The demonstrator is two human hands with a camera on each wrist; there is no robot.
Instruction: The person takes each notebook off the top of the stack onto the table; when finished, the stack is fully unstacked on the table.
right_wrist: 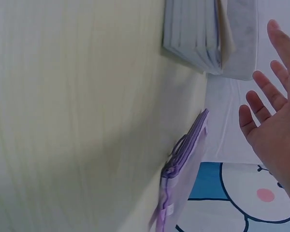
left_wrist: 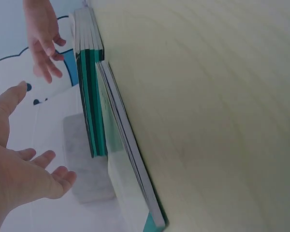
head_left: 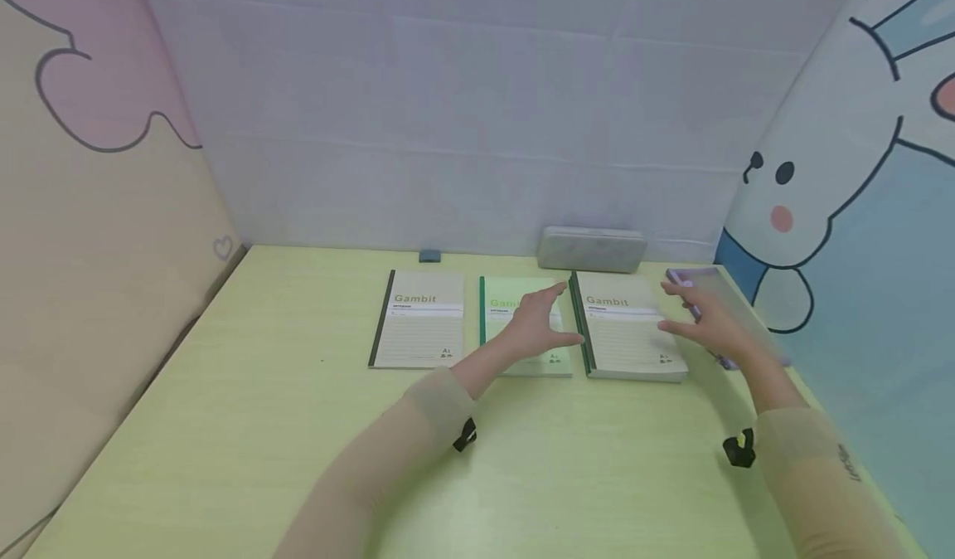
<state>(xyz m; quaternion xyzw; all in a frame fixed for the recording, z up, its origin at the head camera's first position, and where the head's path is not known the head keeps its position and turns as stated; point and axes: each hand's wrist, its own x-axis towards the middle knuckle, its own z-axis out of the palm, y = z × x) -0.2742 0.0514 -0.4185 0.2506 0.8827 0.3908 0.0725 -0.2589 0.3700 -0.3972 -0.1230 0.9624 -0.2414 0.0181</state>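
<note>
A stack of several Gambit notebooks (head_left: 622, 335) lies at the right, a cream cover on top and green and black spines (left_wrist: 92, 104) along its left side. My left hand (head_left: 533, 323) hovers above the green-covered notebook (head_left: 530, 366), thumb and fingers spread toward the stack. Across from it, my right hand (head_left: 705, 318) is held over the stack's right side, its fingers (right_wrist: 266, 92) apart and nothing between them. Farther left, a cream notebook (head_left: 418, 335) with a black spine lies flat.
A grey case (head_left: 592, 250) stands against the back wall, behind the stack. To the right lies a purple-edged pouch (head_left: 731, 294), also seen in the right wrist view. A small blue block (head_left: 429, 256) sits at the table's back edge. Patterned walls close both sides.
</note>
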